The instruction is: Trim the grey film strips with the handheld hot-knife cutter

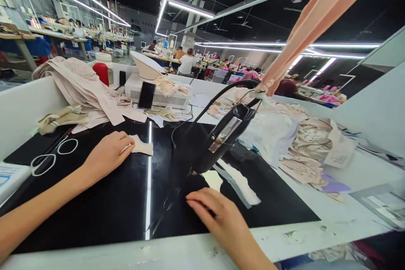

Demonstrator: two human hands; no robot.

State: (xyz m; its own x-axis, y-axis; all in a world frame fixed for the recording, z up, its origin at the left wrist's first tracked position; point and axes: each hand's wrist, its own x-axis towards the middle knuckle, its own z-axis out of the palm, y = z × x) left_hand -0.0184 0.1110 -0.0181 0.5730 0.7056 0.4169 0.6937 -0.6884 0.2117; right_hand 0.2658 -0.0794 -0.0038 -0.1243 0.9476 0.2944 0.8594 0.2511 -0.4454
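Head cam, my only feed: L hand point(107, 154) is over the L half of the glossy black mat point(104, 219), thumb + fingers closed on one end of a small off-white fabric cutout point(142, 147). Its long axis runs approx. L–R, free end pointing R toward the hanging black tool point(225, 135), well apart from it. R hand point(218, 211) is nearer the tool's tip, on my side of it. Its thumb + index tips sit close together; can't tell if anything's pinched. Cream cutout point(213, 179) lies just beyond those fingers, R of the tip, partly hidden; a long pale strip point(242, 180) runs diagonally to its R, w/ a grey strip point(236, 187) alongside.
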